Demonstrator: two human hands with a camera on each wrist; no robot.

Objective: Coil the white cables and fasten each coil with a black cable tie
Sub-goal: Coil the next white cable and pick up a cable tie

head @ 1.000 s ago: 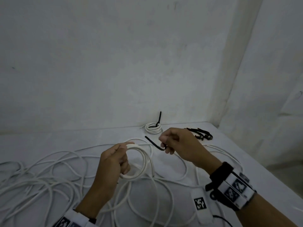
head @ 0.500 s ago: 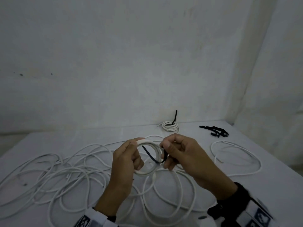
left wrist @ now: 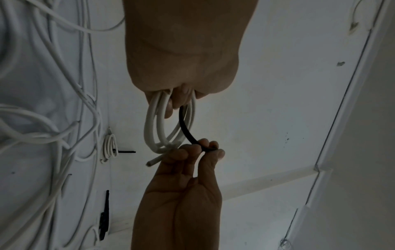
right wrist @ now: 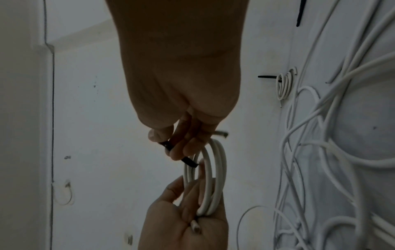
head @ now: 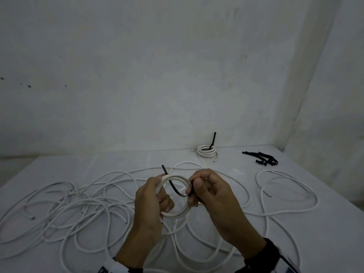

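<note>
- Head view: left hand (head: 151, 200) grips a small white coil (head: 177, 214), fingers curled round its left side, held above the table (head: 226, 160). Right hand (head: 212, 196) pinches a black cable tie (head: 173, 186) at the coil's right rim; the tie runs through the coil's opening, free tip poking out past its top-left edge.
- Loose white cables (head: 78, 209) sprawl on the table under and left of the coil, a big loop right of it. A finished coil (head: 206, 150) w/ tie sticking up sits far behind, by the wall; spare ties (head: 262, 158) lie right of that, near the table's far-right corner. Bare tabletop between held coil and back edge.
- Left wrist view: coil (left wrist: 156, 128) hangs from the left hand's fingers (left wrist: 181, 98); right hand's fingertips (left wrist: 205, 147) clamp the tie (left wrist: 186, 130) at the coil's far rim, cable end sticking out beside them.
- Right wrist view: right hand's fingers (right wrist: 186, 147) closed on the tie (right wrist: 189, 161) just beside the coil (right wrist: 213, 177); left hand (right wrist: 181, 225) holds the coil's other side. Wall side of the coil is open room.
</note>
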